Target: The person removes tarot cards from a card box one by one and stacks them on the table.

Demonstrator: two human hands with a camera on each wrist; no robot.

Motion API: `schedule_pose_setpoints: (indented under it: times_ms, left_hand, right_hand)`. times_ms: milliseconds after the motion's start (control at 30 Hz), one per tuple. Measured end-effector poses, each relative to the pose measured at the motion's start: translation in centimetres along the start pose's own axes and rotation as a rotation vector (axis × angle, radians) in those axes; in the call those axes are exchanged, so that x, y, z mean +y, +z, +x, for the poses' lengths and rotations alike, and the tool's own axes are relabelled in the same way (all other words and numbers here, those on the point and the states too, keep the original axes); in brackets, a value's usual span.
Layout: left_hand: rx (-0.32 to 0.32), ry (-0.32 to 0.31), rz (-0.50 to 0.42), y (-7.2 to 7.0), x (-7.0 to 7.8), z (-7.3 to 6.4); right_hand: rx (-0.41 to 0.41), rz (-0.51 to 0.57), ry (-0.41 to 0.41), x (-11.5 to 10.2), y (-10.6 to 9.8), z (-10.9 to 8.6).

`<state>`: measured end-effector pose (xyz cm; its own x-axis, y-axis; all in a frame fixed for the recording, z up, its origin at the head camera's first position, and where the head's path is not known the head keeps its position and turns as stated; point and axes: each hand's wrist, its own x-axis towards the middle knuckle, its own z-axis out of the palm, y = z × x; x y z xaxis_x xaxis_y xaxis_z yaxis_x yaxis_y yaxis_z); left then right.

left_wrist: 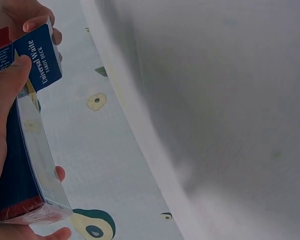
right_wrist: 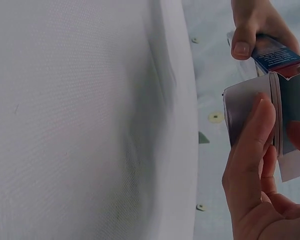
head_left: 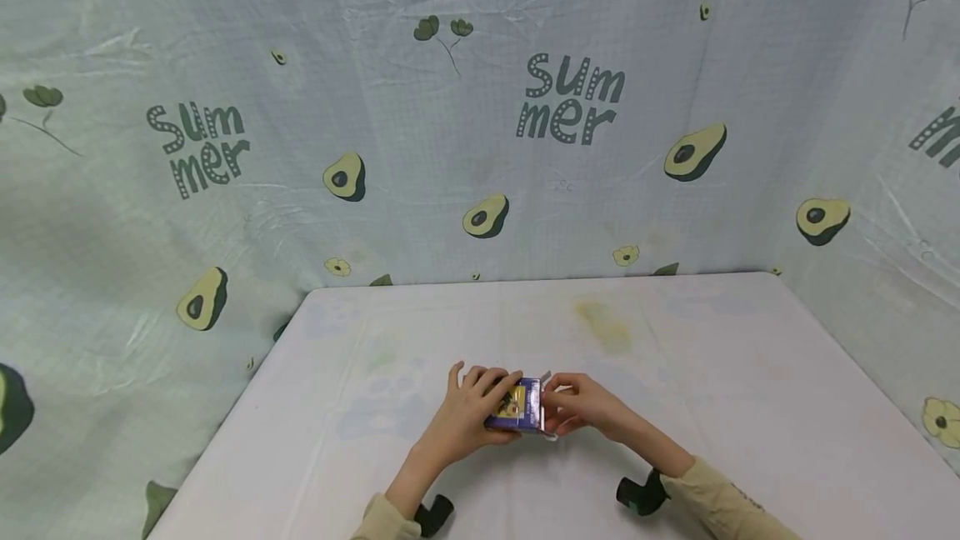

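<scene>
A blue tarot deck box [head_left: 527,404] with a yellow picture panel is held above the white table by my left hand [head_left: 476,411]. Its fingers lie across the top, and the thumb presses the side near the opening. One end of the box stands open, with a blue printed flap [left_wrist: 40,57] folded out in the left wrist view. At that end, my right hand [head_left: 588,407] curls its fingers and pinches a pale layered piece [right_wrist: 249,102]. Whether this piece is flap or cards I cannot tell. Clear wrap [left_wrist: 40,215] shows at the other end.
The white table [head_left: 337,473] has a faint yellow stain behind the hands. Beyond its far edge hangs a pale cloth [head_left: 420,123] printed with avocados and lettering. A black wrist device [head_left: 642,494] sits by the right forearm, and another [head_left: 435,515] by the left.
</scene>
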<state>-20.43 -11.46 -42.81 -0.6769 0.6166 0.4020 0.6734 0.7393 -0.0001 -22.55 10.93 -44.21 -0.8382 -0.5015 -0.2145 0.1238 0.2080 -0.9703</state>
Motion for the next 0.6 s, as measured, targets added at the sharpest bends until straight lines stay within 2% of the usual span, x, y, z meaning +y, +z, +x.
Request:
schedule_pose_setpoints:
  times_ms: [200,600]
  left_hand:
    - [0.023,0.009,0.005,0.15,0.14,-0.16]
    - [0.002,-0.001,-0.001,-0.07,0.39,-0.29]
  right_hand:
    - [0.011,-0.015,0.01,0.08,0.32,0.0]
    - [-0.004,-0.003,-0.004,0.18,0.41,-0.18]
